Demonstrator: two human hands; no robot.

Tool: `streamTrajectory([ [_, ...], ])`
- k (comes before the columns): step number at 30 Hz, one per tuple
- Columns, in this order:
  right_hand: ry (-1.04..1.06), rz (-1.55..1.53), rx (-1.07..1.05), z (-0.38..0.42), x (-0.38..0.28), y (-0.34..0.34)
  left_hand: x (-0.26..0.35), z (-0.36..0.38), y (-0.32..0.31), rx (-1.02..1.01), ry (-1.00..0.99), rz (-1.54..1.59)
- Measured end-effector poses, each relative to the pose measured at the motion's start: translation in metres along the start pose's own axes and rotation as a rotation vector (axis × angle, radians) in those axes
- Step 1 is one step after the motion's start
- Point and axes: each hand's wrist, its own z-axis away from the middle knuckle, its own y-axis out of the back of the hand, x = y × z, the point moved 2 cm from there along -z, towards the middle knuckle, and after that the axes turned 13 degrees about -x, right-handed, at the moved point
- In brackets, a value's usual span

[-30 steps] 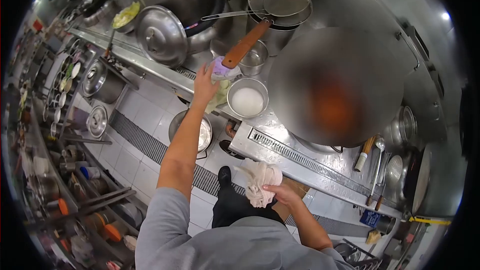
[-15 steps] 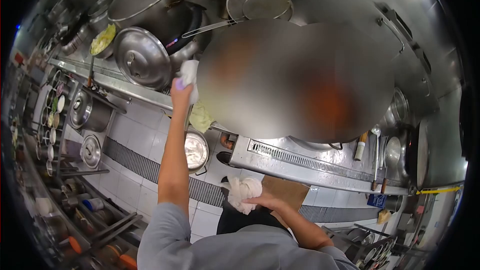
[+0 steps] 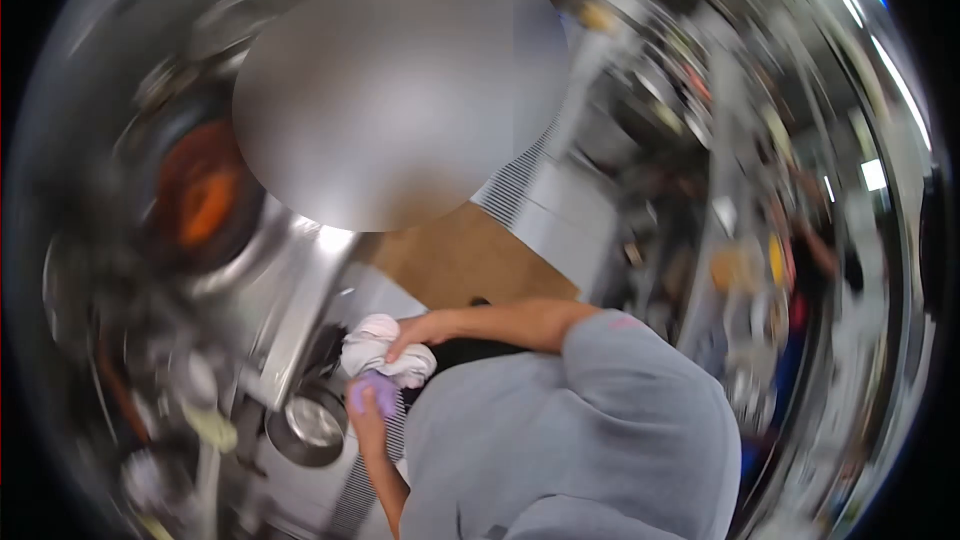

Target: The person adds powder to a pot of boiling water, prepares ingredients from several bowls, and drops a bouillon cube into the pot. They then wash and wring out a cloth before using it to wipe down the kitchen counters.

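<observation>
In front of my body, my right hand (image 3: 418, 328) is closed on a bunched white cloth (image 3: 368, 342). Just below it, my left hand (image 3: 366, 414) is closed round a purple cloth (image 3: 378, 393), which touches the white one. The two hands are close together, and where one cloth ends and the other begins is partly hidden by the fingers.
A wok (image 3: 180, 250) with orange-red contents sits on the stove to the left, behind the metal counter edge (image 3: 300, 325). A metal pot (image 3: 305, 430) stands low beside it. Brown board (image 3: 475, 260) lies on the tiled floor. Blurred shelving fills the right.
My view has swung round to the right and blurred. My left hand has come from beside the big pot lid down to the white cloth in my right hand.
</observation>
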Motion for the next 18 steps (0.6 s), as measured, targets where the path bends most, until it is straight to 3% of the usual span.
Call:
streamTrajectory([
  [2, 0.075, -0.018, 0.188, 0.079, 0.013, 0.042, -0.018, -0.014, -0.020, 0.114, 0.201, 0.247],
  [4, 0.062, -0.174, 0.321, 0.161, 0.047, 0.079, 0.017, -0.026, -0.047, 0.045, 0.282, 0.277],
  [6, 0.265, -0.286, 0.463, 0.225, 0.067, 0.075, 0.021, -0.044, -0.045, -0.081, 0.307, 0.134],
  [7, 0.462, -0.248, 0.549, 0.254, 0.081, 0.073, 0.027, -0.054, -0.050, -0.097, 0.305, 0.076],
  [10, 0.642, -0.457, 0.812, 0.336, 0.164, 0.082, 0.048, -0.081, -0.093, -0.178, 0.337, -0.076],
  [15, 1.112, -0.668, 1.068, 0.422, 0.251, 0.011, 0.075, -0.121, -0.184, -0.382, 0.308, -0.193],
  [18, 1.428, -0.957, 1.283, 0.437, 0.310, -0.009, 0.082, -0.149, -0.220, -0.642, 0.248, -0.285],
])
